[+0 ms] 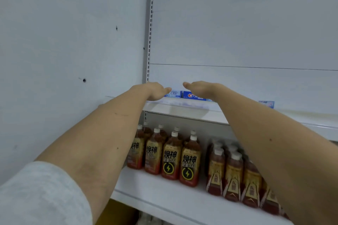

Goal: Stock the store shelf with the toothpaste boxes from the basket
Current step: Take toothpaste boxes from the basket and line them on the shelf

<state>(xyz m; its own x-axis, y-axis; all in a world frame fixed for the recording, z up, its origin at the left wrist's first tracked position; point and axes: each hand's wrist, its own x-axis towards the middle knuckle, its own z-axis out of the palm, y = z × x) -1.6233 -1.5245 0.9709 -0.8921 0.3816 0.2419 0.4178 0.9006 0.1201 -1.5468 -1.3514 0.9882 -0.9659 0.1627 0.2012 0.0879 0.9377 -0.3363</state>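
Presently, left hand and right hand reach over the toothpaste boxes; finger state cannot be determined. Uneven pushing could skew them.

On the lower shelf, in the lower middle of the frame, stands a cluster of brown drink bottles with white caps and gold labels printed with black characters and a yellow lightning mark. To their right, towards the lower right corner, a second group of reddish bottles with different gold labels stands upright. A slotted metal upright runs down the upper middle. The white wall at left shows two small dark holes.
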